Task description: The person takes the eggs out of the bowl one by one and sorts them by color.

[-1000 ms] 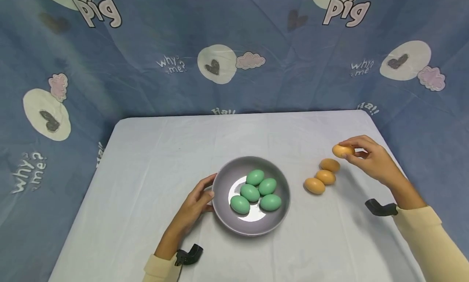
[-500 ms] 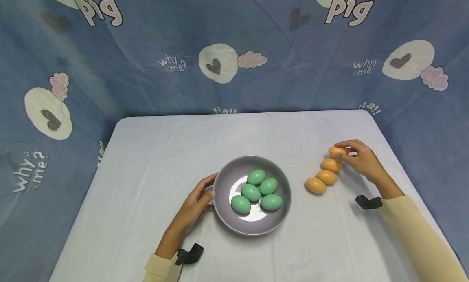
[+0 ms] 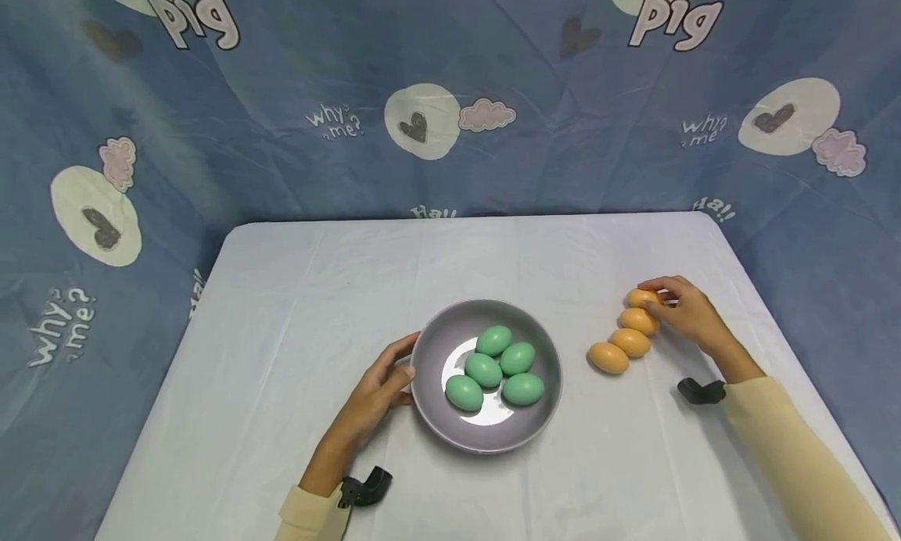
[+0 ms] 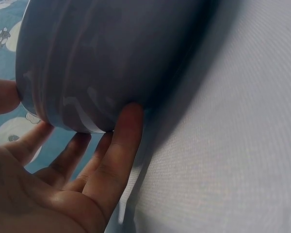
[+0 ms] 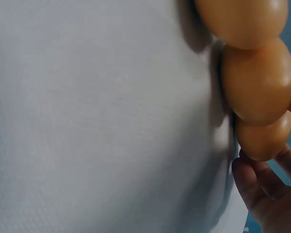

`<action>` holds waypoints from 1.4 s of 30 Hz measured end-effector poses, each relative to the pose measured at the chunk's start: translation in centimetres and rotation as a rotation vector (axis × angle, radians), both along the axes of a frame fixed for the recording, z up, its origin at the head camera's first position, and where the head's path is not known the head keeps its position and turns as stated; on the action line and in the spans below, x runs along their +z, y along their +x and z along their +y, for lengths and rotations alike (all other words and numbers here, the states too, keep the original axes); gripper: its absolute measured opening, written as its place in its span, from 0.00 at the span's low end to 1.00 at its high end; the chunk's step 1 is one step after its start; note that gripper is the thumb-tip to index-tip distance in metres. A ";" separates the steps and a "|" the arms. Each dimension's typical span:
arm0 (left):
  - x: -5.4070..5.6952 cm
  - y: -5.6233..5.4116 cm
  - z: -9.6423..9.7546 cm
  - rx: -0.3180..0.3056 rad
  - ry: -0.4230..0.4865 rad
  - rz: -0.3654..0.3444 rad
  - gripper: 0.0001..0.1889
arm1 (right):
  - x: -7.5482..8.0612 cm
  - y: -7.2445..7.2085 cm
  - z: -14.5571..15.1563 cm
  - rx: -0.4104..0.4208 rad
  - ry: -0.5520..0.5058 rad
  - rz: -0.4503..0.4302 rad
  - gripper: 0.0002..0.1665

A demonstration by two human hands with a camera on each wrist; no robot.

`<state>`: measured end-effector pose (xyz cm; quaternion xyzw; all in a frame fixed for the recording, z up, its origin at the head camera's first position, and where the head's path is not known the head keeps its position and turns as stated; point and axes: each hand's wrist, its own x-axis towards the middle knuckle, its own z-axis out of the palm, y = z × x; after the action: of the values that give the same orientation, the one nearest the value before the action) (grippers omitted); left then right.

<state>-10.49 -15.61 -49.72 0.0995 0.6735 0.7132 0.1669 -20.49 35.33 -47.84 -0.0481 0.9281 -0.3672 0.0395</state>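
My left hand (image 3: 373, 392) rests against the left side of a grey-purple bowl (image 3: 432, 349). In the left wrist view its fingers (image 4: 128, 138) touch the bowl's outer wall. Inside the bowl lie several green eggs (image 3: 483, 370). To the right, my right hand (image 3: 686, 314) pinches an orange egg (image 3: 640, 297) at the far end of a slanting row. The other orange eggs (image 3: 629, 342) of that row lie on the cloth, close together. In the right wrist view the gripped egg (image 5: 264, 141) sits right up against its neighbour, fingertips at its far side.
A white cloth (image 3: 338, 283) covers the table. Behind it hangs a blue printed curtain (image 3: 281, 166). Black wrist mounts (image 3: 366, 488) stick out from both cuffs, the right one (image 3: 700, 391) close over the cloth near the orange eggs.
My right hand has come left and nearer with the orange egg, lowering it to the far end of the row. The left hand and the bowl have stayed put.
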 end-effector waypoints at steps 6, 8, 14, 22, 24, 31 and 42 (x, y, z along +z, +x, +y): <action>0.1 -0.4 0.0 0.000 -0.003 0.006 0.28 | 0.2 -0.4 0.0 0.006 0.027 0.002 0.24; 0.2 -0.7 0.1 0.003 -0.009 0.022 0.28 | 0.4 -0.6 0.0 0.000 0.032 -0.001 0.24; 0.5 -1.4 0.4 0.007 -0.018 0.036 0.27 | 0.9 -1.1 0.0 -0.001 0.017 -0.030 0.25; 0.4 -0.9 0.4 0.000 -0.009 0.003 0.28 | 0.6 -0.7 0.0 0.001 0.025 0.017 0.24; 0.2 -0.6 0.3 -0.003 -0.008 -0.005 0.28 | 0.6 -0.4 -0.3 -0.013 0.034 0.052 0.22; -0.1 -0.1 0.1 -0.008 0.006 -0.018 0.28 | 1.5 0.3 -2.1 -0.068 0.051 0.245 0.16; -0.1 0.0 0.0 -0.012 0.016 -0.004 0.28 | 4.4 0.6 -5.8 0.022 0.016 0.306 0.15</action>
<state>-10.54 -15.59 -49.86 0.1035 0.6668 0.7178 0.1716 -19.85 29.52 -43.42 -0.1135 0.9256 -0.3476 -0.0979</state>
